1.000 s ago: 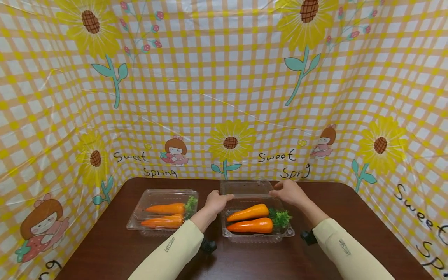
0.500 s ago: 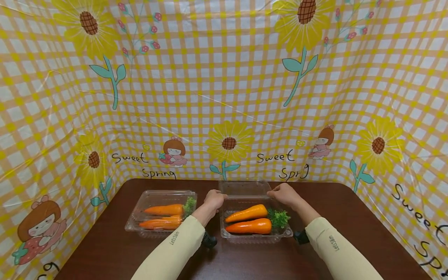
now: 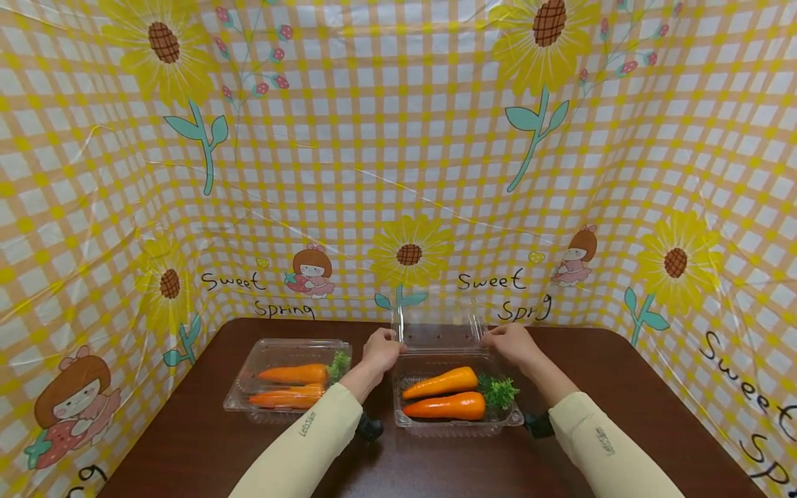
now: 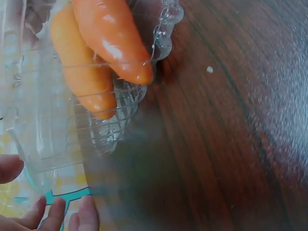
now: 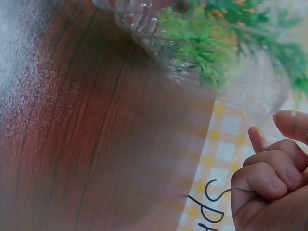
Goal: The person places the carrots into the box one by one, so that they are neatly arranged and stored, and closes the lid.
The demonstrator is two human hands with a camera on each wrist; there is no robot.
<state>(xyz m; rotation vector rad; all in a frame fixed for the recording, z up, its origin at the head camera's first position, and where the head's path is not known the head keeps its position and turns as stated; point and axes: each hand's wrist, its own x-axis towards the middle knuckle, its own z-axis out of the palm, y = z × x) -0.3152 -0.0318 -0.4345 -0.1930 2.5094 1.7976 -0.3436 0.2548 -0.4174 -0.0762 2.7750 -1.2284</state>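
In the head view a clear plastic clamshell box [image 3: 457,428] stands on the table, its hinged lid [image 3: 441,325] raised at the back. Two orange carrots [image 3: 445,407] lie side by side in the base, their leafy green tops [image 3: 500,394] to the right. My left hand [image 3: 381,350] pinches the lid's left edge; in the left wrist view its fingers [image 4: 57,211] and thumb are around the clear plastic. At the lid's right edge my right hand [image 3: 513,344] pinches with thumb and index finger, the other fingers curled in the right wrist view.
To the left stands a second clear clamshell box [image 3: 258,351], closed, with carrots [image 3: 292,374] inside. The dark brown table [image 3: 436,467] ends at the back against a yellow checked cloth [image 3: 349,207] that also hangs at both sides.
The lid has tilted up from lying back to standing more upright. Both hands have settled at its side edges, the left fingers closing in. The carrots stay put.
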